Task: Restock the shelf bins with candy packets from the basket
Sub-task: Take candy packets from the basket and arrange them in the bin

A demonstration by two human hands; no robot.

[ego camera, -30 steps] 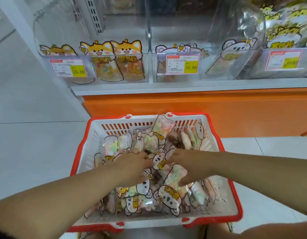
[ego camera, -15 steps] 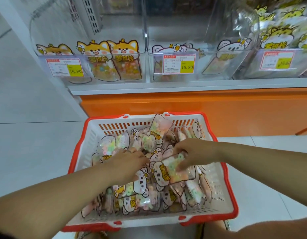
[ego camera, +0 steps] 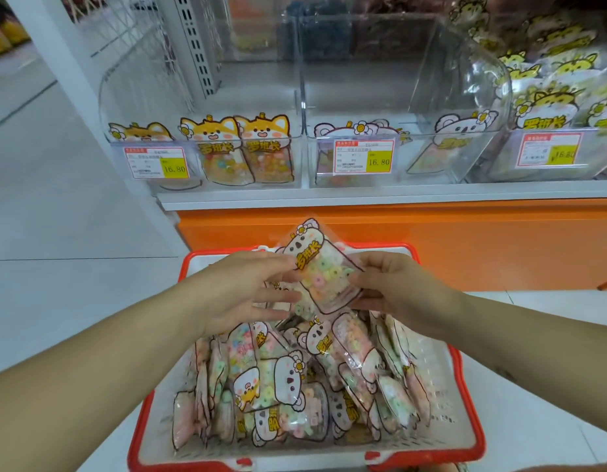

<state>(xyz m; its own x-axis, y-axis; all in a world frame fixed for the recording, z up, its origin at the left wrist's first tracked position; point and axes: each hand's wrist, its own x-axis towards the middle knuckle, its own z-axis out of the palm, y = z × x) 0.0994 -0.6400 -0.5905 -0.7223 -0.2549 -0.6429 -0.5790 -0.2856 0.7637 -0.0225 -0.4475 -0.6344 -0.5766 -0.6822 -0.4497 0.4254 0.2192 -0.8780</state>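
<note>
Packet [ego camera: 321, 270] pinched in my right hand [ego camera: 399, 289], flat left hand [ego camera: 241, 291] steadying it; best stood upright, face forward, in the middle bin [ego camera: 412, 156].

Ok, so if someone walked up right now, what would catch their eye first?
Probably the koala candy packet, held up at the centre above the basket: the right hand pinches it and the left hand touches its edge with straight fingers. Below, the basket is heaped with similar packets, and on the shelf behind, clear bins carry yellow price tags.
</note>
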